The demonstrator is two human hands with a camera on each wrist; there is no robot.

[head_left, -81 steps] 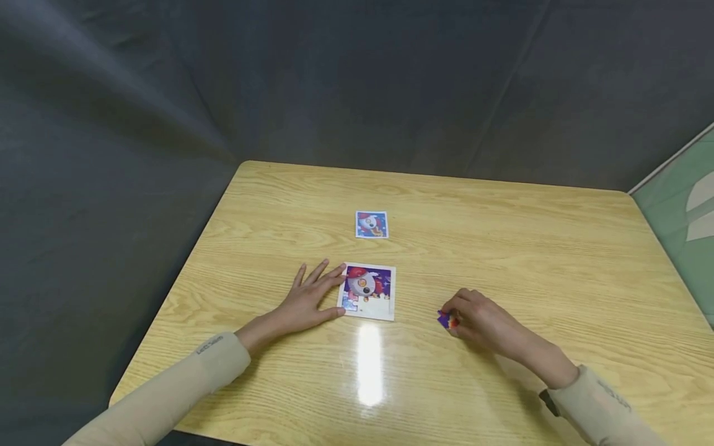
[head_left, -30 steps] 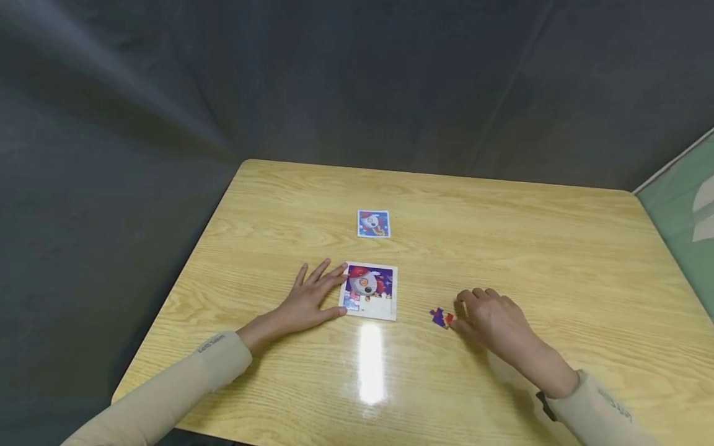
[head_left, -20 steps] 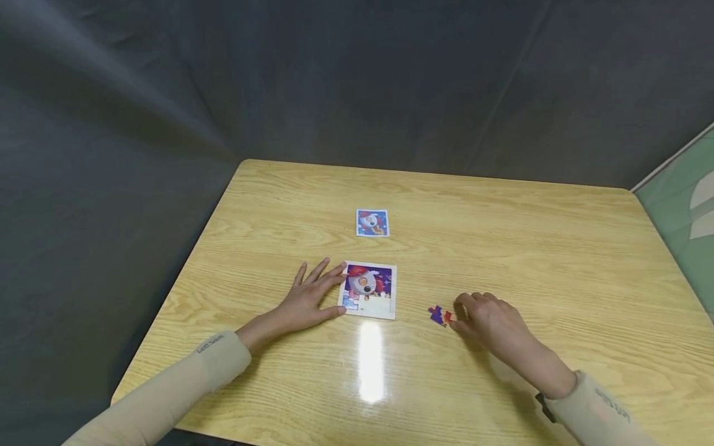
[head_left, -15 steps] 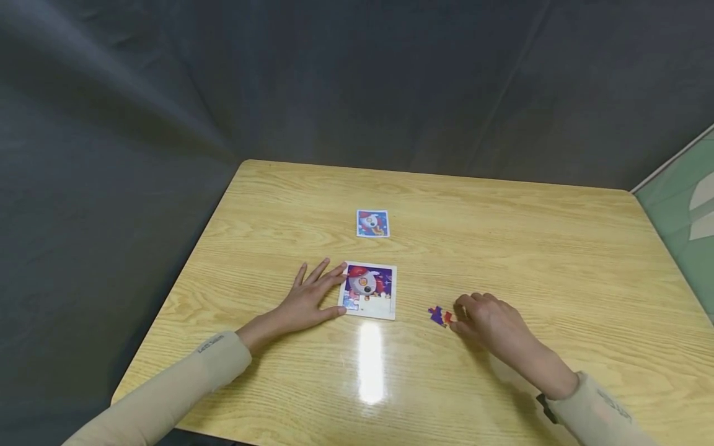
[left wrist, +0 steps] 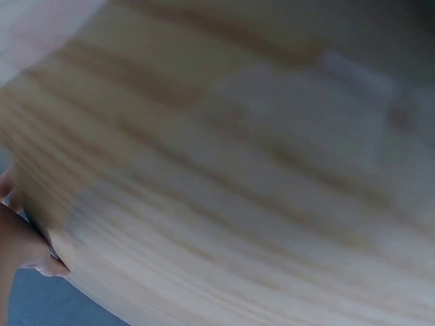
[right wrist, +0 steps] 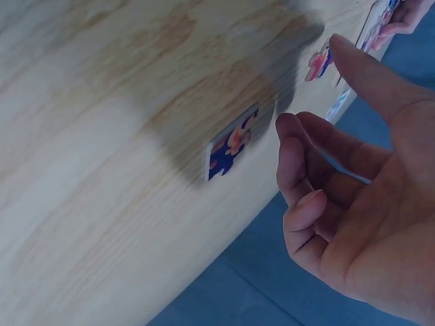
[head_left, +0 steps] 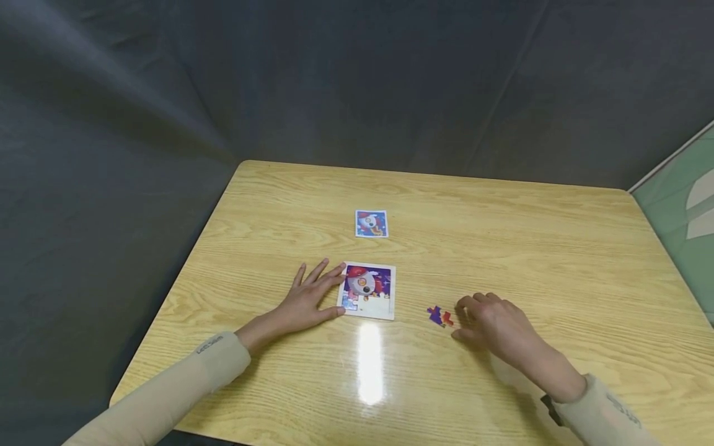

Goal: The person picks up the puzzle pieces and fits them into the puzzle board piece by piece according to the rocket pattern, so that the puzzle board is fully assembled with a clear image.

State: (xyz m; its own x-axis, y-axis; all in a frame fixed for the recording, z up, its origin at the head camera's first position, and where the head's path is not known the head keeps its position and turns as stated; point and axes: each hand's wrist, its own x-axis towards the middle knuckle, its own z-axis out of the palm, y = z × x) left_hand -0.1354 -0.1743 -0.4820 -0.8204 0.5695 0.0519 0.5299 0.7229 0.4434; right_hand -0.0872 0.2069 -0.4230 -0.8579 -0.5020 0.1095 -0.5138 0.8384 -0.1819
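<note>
A square jigsaw puzzle [head_left: 368, 290] in a white frame lies on the table. Its upper part is filled with a cartoon picture; pale bare backing shows at the lower right. My left hand [head_left: 304, 303], fingers spread, rests at the frame's left edge. To the right of the puzzle lie purple and red jigsaw pieces [head_left: 439, 316], close together. Just right of them hovers my right hand [head_left: 493, 322], fingers loosely bent, thumb apart from the index finger, nothing held. In the right wrist view another jigsaw piece [right wrist: 231, 142] lies beneath this hand, hidden from the head view.
A small picture card [head_left: 371, 223] with the same cartoon lies behind the puzzle. The wooden table [head_left: 530, 235] meets a dark curtain [head_left: 357, 87] at the back and left, and a green panel [head_left: 683, 223] at the right.
Earlier my right hand's fingertips held purple and red pieces. These now lie flat on the table, slightly further left, and the thumb has drawn back from them. My left hand has stayed put.
</note>
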